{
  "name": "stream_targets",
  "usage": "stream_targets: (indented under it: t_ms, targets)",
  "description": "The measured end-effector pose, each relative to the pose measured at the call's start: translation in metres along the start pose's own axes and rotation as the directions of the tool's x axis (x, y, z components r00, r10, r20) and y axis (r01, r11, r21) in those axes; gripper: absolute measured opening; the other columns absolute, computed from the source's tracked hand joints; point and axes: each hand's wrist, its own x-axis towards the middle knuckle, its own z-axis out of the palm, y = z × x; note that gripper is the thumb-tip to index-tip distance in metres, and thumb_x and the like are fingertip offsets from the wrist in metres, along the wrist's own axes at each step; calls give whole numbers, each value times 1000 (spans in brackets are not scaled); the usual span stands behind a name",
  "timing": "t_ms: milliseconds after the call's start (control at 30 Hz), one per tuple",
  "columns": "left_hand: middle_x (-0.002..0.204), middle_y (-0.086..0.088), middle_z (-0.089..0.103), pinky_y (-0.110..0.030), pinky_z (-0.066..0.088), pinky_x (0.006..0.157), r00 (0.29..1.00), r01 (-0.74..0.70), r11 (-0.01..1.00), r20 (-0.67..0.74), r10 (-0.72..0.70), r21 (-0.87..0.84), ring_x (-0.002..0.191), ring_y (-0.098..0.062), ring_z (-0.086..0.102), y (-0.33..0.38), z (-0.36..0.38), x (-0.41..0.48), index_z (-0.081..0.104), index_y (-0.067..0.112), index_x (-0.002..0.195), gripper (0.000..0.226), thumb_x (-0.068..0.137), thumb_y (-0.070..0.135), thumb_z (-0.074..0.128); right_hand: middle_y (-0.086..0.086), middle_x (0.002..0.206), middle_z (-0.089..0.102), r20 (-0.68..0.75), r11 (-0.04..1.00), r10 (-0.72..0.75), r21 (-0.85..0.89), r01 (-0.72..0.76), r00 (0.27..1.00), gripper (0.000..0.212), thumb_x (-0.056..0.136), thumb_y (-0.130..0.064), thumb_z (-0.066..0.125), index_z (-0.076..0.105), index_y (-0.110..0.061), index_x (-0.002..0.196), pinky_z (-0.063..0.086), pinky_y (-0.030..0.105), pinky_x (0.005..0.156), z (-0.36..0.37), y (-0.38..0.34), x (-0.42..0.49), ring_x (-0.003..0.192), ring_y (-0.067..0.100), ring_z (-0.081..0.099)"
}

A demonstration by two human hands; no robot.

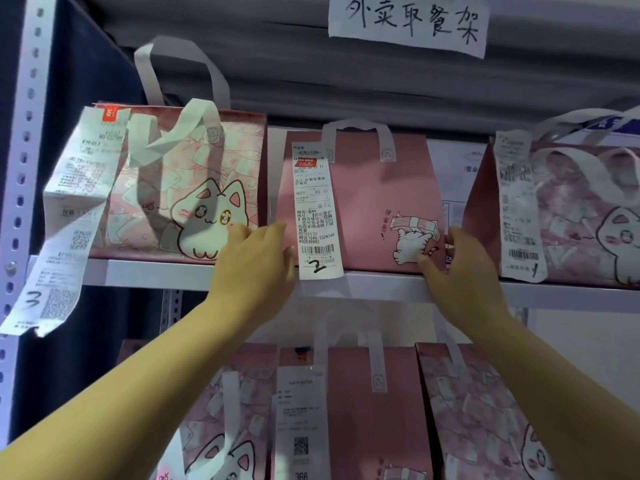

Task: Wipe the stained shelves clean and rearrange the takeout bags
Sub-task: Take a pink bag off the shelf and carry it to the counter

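Head view: a plain pink carrier bag stands mid-row on the white metal shelf, its long white receipt facing out for pickup. Left hand, fingers straight, touches its left edge; right hand clasps its right corner, seemingly squaring it.

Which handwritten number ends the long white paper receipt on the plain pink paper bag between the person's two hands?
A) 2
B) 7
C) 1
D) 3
A: the long white paper receipt on the plain pink paper bag, between the left hand and the right hand, carries a hand-drawn 2 at its bottom end.
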Motion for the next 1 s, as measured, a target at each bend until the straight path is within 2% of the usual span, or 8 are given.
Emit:
stream_targets:
  t_ms: [133,200,367,500,667,800,900,1000]
  targets:
    - [112,-8,62,-40,37,78,999,-46,999,-8,46,-7,99,-30,39,-6,-2,-4,47,10,128,39,92,25,43,10,128,50,-64,999,18,35,-16,998,54,86,-25,62,42,-8,133,39,38,98,-2,-4,-6,118,27,46]
    - [115,-9,62,-42,39,81,997,-80,997,-17,79,-20,101,-31,41,-7,-6,-6,49,10,128,40,91,24,46,11,127,50,-105,999,7,47,-2,994,55,86,-23,64,43,-7,134,40,39,96,-6,-8,-12,115,27,49]
    - [117,-7,62,-38,41,86,986,-166,982,-50,162,-93,105,-29,48,0,-20,-5,56,11,121,35,89,26,52,12,117,59,-181,997,-81,-21,79,980,42,84,-17,68,54,-4,122,45,34,89,-25,-18,-28,105,26,56]
    - [109,-4,65,-28,35,83,971,-231,956,-99,216,-184,100,-25,53,17,-25,-7,60,10,114,30,88,26,57,7,100,63,-221,989,-143,-75,130,965,30,82,-12,69,61,-4,109,38,18,75,-45,-20,-38,86,15,54]
    - [95,-5,67,-28,39,75,948,-317,900,-95,303,-299,88,-24,57,56,-18,-17,63,8,103,24,83,21,65,1,94,62,-216,985,-144,-128,118,966,21,83,-12,67,63,-7,102,44,27,71,-79,1,-45,85,14,55]
    - [91,-1,66,-25,37,74,930,-364,861,-90,356,-354,86,-20,57,94,-1,-17,65,10,100,24,83,25,64,-6,91,58,-222,986,-105,-153,72,969,20,84,-15,66,63,-9,102,43,25,70,-104,34,-40,84,13,55]
    - [94,1,66,-25,37,73,928,-368,844,-97,360,-389,87,-17,55,125,16,-14,65,13,99,22,84,28,62,-6,90,58,-239,984,-92,-172,51,967,21,84,-18,66,63,-9,103,41,17,68,-123,64,-32,83,11,55]
    - [90,1,63,-26,41,68,925,-377,825,-124,359,-421,81,-17,55,156,37,-9,63,12,97,17,84,23,64,-1,94,61,-240,982,-82,-185,37,967,23,83,-17,66,63,-9,104,42,22,71,-141,97,-20,86,18,59]
